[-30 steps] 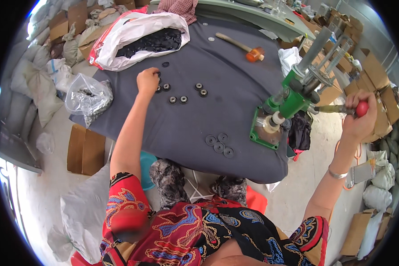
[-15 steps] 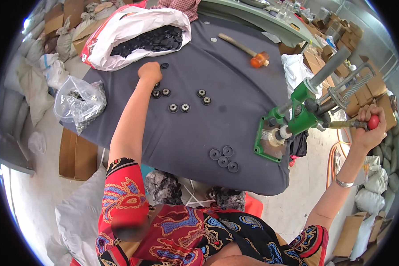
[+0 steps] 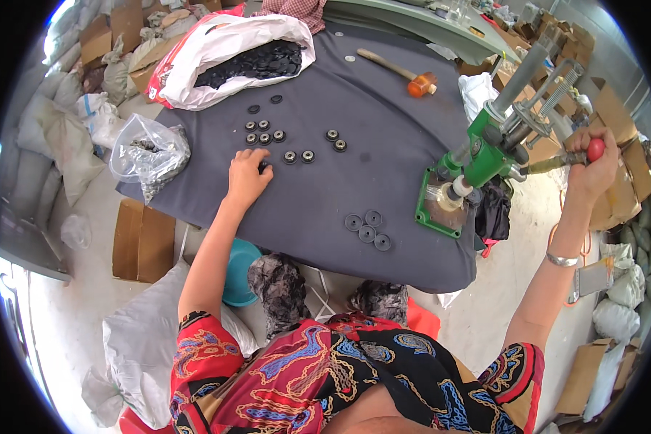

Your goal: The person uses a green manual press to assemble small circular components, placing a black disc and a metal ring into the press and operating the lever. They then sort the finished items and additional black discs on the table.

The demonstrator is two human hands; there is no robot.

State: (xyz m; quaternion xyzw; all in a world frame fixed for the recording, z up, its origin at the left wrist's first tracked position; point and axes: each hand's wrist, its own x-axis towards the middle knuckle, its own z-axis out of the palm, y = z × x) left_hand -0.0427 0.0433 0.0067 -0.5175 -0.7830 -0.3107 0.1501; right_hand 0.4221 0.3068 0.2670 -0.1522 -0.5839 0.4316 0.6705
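Observation:
My left hand (image 3: pixel 249 176) is over the left part of the dark cloth, its thumb and fingers closed round a small black wheel (image 3: pixel 262 166) that is partly hidden. Just beyond it sits a group of black wheels with metal centres (image 3: pixel 265 138), and two plain black discs (image 3: pixel 254 109) lie farther off. To its right are two pairs of similar wheels (image 3: pixel 308 156). My right hand (image 3: pixel 594 163) grips the red-knobbed lever (image 3: pixel 546 166) of a green hand press (image 3: pixel 484 160). Several grey-black wheels (image 3: pixel 367 233) lie in front of the press.
A white sack (image 3: pixel 188 79) of black discs lies open at the back left. Beside it is a clear plastic bag (image 3: pixel 150 155) of small metal parts. A mallet (image 3: pixel 398 71) with an amber head rests at the back of the grey cloth (image 3: pixel 405 210). Cardboard boxes (image 3: pixel 145 239) stand around the table.
My left hand has come back toward me from beside the white sack and now holds a black wheel. My right hand stays on the lever. The whole view has shifted slightly.

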